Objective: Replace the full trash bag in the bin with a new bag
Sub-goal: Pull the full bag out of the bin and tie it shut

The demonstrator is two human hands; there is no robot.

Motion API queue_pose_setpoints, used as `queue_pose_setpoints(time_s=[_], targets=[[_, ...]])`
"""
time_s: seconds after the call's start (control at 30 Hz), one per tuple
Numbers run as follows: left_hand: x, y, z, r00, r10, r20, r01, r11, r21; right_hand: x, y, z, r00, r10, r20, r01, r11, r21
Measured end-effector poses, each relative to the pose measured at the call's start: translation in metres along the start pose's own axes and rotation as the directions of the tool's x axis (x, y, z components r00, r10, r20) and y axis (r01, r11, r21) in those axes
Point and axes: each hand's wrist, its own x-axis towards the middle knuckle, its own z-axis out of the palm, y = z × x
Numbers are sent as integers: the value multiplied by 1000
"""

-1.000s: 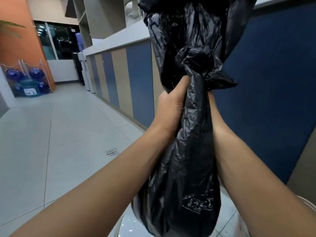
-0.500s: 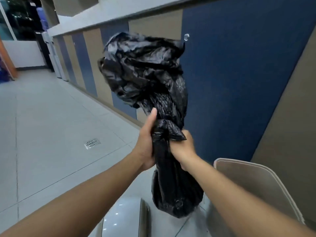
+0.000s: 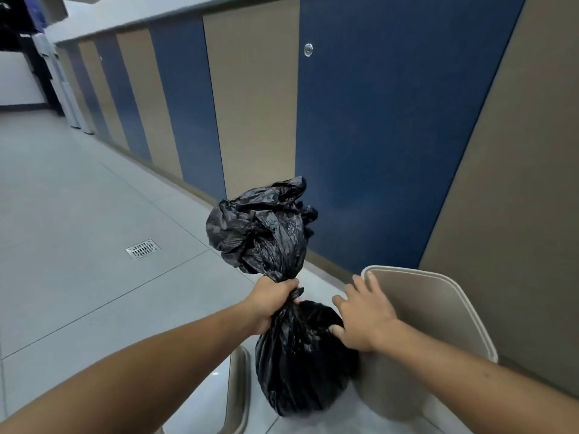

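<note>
A long counter front point(image 3: 376, 126) of alternating dark blue and tan panels runs along the right side, with a small round metal lock point(image 3: 308, 50) set in one blue panel. A pale grey tiled floor point(image 3: 78, 198) stretches away to the left, with a small square metal drain grate point(image 3: 143, 249) set into it.

At lower right stands a beige plastic bin point(image 3: 438, 308), close to the foot of the panels, seen from above. What is inside the bin cannot be seen. At the bottom edge, left of the bag, is a curved beige and grey object point(image 3: 239, 399), only partly in view.

Just left of the bin hangs a full black trash bag point(image 3: 300, 358), held in the air outside the bin. Its neck is gathered tight, and the loose crumpled top flares above the grip.

The left hand point(image 3: 271, 303) is wrapped in a fist around the bag's neck, fingers curled fully closed on the plastic. The right hand point(image 3: 365, 319) is spread wide, fingers straight and apart, between the bag and the bin; its thumb touches the bulging side of the bag, and its fingertips point(image 3: 371, 278) reach the bin's near rim.
</note>
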Motion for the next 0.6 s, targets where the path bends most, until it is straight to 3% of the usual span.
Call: queue_pose_setpoints(time_s=[0.1, 0.2, 0.27, 0.47, 0.53, 0.6], targets=[[6, 3, 9, 997, 56, -50, -53, 997, 57, -4, 6, 7, 996, 79, 43, -78, 997, -20], [10, 1, 19, 995, 84, -61, -76, 989, 124, -4, -2, 5, 988, 142, 54, -151, 950, 272], [13, -1, 25, 996, 91, -21, -87, 983, 162, -1, 0, 7, 977, 212, 38, -211, 906, 368], [18, 12, 28, 991, 108, 80, -121, 976, 179, -2, 24, 14, 918, 367, 146, -395, 842, 367], [16, 14, 29, 990, 109, 92, -125, 974, 188, -3, 27, 14, 922, 379, 79, -382, 859, 340], [15, 17, 31, 987, 139, 81, -151, 971, 187, 3, 23, 5, 920, 386, -68, -311, 824, 473]])
